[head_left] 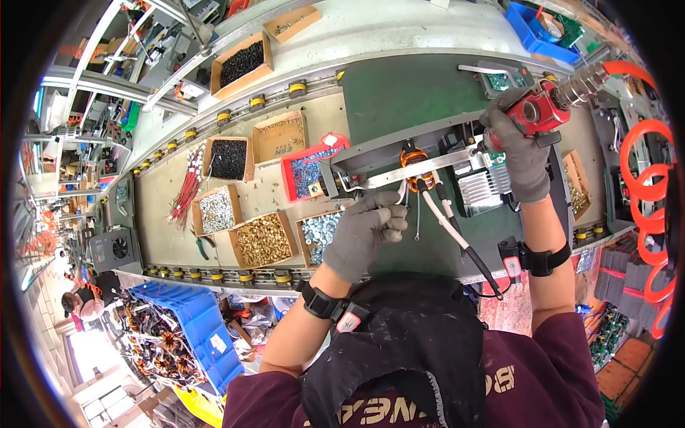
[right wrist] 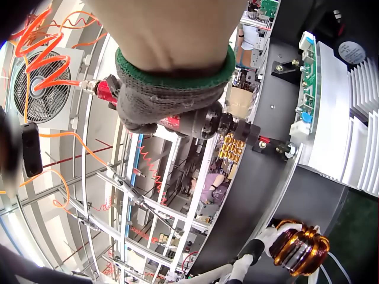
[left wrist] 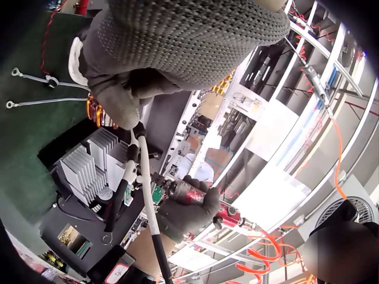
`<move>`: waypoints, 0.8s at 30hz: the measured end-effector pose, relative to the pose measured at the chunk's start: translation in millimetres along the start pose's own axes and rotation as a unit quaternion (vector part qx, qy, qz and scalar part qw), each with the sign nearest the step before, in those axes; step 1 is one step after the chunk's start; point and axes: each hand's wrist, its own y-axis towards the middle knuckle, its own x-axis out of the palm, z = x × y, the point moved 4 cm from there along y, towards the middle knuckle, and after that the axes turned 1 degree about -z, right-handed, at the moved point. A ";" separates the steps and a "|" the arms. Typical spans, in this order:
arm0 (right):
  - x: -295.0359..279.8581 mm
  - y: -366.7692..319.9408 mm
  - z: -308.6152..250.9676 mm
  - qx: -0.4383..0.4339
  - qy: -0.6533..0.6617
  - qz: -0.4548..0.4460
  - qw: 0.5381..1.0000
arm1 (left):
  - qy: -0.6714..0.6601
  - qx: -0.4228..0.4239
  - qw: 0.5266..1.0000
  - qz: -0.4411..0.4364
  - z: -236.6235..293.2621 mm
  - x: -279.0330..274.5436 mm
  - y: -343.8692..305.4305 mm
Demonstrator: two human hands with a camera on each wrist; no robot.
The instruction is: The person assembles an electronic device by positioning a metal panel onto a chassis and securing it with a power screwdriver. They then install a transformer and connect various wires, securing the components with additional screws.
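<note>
My right gloved hand [head_left: 519, 153] grips a red air driver [head_left: 536, 110]. In the right wrist view, the dark socket [right wrist: 247, 131] of the air driver points at a bolt [right wrist: 290, 151] by the heat-sink board. The left gloved hand [head_left: 367, 232] has its fingers curled at a white-sleeved cable [left wrist: 76, 62] beside a copper-wound coil [head_left: 414, 162]. Its palm side is hidden. The coil sits in a long dark metal housing [head_left: 371, 153] with a silver bar [head_left: 410, 171] over it. White cables with black ends [head_left: 457, 235] hang from the coil towards the person.
Left of the housing stand cardboard boxes of brass parts [head_left: 262, 239], silver parts [head_left: 216, 210] and black screws [head_left: 230, 158], plus a red bin [head_left: 291, 178]. Pliers [head_left: 203, 246] lie near the front rail. A coiled orange hose [head_left: 646, 182] hangs at right. Silver heat sinks [head_left: 485, 191] adjoin the housing.
</note>
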 end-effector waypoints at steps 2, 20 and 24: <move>-15.6 7.4 24.0 0.045 0.039 0.004 0.998 | -0.010 0.000 1.000 0.006 -1.2 -1.4 0.1; 1.0 0.5 0.2 0.024 0.093 -0.067 0.993 | 0.114 0.035 0.992 -0.046 48.4 53.4 -7.8; 3.4 -3.9 -13.0 -0.050 -0.050 -0.018 0.997 | 0.384 0.288 0.876 -0.050 87.8 124.8 3.1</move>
